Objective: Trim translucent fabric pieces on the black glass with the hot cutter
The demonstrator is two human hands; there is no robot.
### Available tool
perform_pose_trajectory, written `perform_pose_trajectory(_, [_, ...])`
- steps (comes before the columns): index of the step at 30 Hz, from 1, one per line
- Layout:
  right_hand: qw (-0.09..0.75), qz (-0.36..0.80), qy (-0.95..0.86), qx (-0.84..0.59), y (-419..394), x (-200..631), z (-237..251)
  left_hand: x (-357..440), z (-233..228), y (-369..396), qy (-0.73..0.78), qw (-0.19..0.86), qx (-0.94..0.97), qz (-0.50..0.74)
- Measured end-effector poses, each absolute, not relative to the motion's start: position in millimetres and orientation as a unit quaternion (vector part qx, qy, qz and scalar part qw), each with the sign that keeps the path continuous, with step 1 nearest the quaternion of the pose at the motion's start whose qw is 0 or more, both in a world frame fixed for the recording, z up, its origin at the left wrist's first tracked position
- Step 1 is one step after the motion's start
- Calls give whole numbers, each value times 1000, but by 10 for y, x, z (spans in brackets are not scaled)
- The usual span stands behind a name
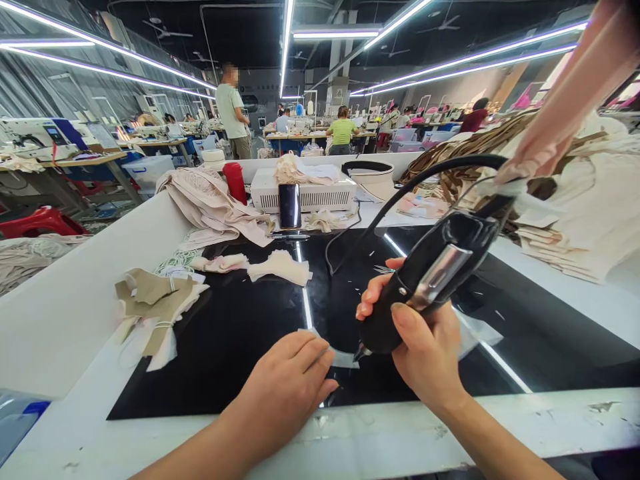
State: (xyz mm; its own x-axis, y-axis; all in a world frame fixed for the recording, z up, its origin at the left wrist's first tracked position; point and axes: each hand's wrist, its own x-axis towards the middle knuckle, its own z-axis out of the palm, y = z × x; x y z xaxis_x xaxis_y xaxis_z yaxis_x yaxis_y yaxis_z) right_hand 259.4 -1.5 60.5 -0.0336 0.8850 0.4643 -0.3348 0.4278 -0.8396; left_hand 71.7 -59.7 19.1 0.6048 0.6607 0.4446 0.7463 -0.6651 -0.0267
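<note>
Black worktop [210, 347], unlabelled cutting tool [425, 280]

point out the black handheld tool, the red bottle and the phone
black handheld tool [430, 280], head view, on the shiny metal band of its body
red bottle [235, 181], head view, middle of its body
phone [289, 205], head view, centre of its dark screen

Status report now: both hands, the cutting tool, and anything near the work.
Left hand flat on thin fabric piece. Right hand grips black handheld cutting tool, tip down on the piece. Tool's cable loops behind; fabric scraps lie apart.
</note>
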Motion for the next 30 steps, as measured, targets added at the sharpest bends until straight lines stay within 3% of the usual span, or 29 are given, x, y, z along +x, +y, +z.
perform_pose_trajectory(5, [657, 464, -538, -252, -12, 2600, 630, 842, 204, -579, -419, 67, -886, -186])
perform_pose_trajectory(30, [663, 454, -536, -259, 21, 2630, 571, 886, 154, -614, -406, 121, -890, -169])
